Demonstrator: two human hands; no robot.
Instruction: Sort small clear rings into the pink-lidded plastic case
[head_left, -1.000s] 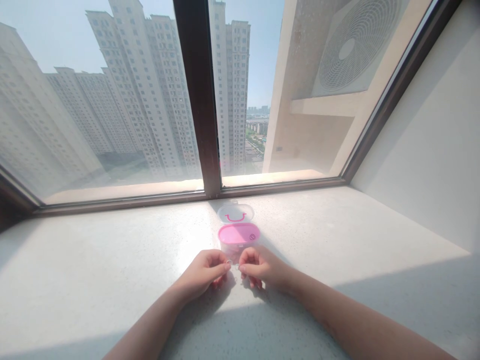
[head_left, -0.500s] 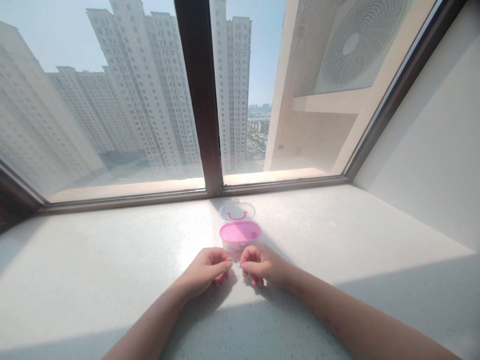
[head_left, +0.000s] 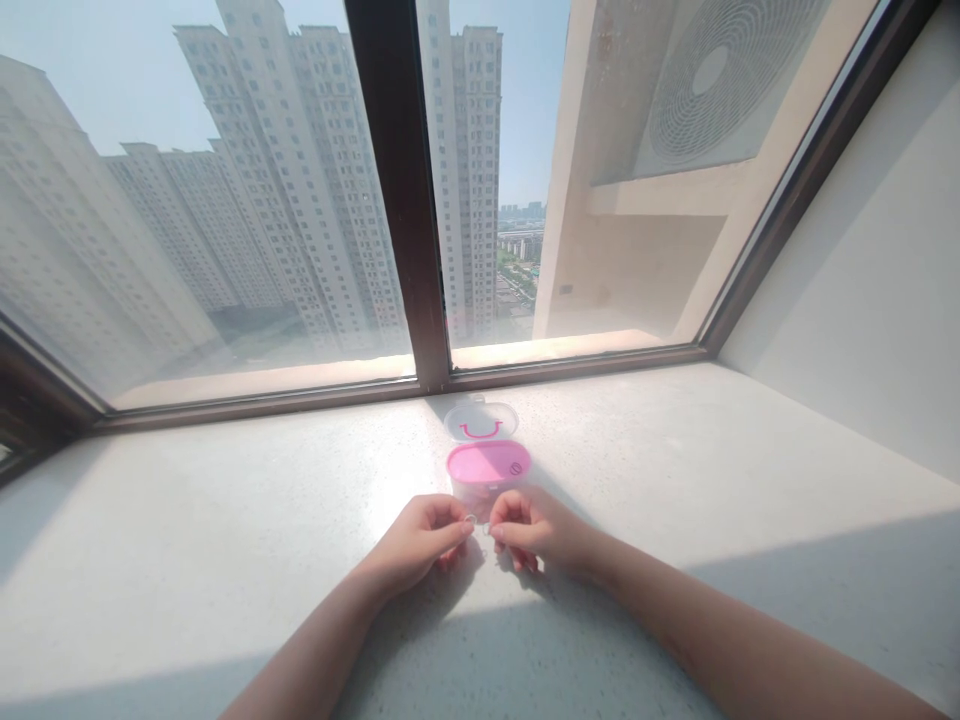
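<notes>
My left hand (head_left: 420, 540) and my right hand (head_left: 529, 528) rest side by side on a pale stone windowsill (head_left: 225, 560), fingertips nearly touching. Both are closed in a pinch. Between the fingertips sits a tiny ring-like thing (head_left: 471, 519), too small to name. Just beyond my hands stands a small pink box (head_left: 489, 470) with its clear lid (head_left: 481, 421) flipped open toward the window; the lid bears a pink U-shaped mark.
A large window with a dark brown centre post (head_left: 397, 200) runs along the back of the sill. A white wall (head_left: 862, 300) closes the right side. Tall buildings and an outdoor fan unit (head_left: 712, 80) show through the glass.
The hands stay pinched together in front of the pink box. The view has shifted slightly, so everything sits a little further right and higher.
</notes>
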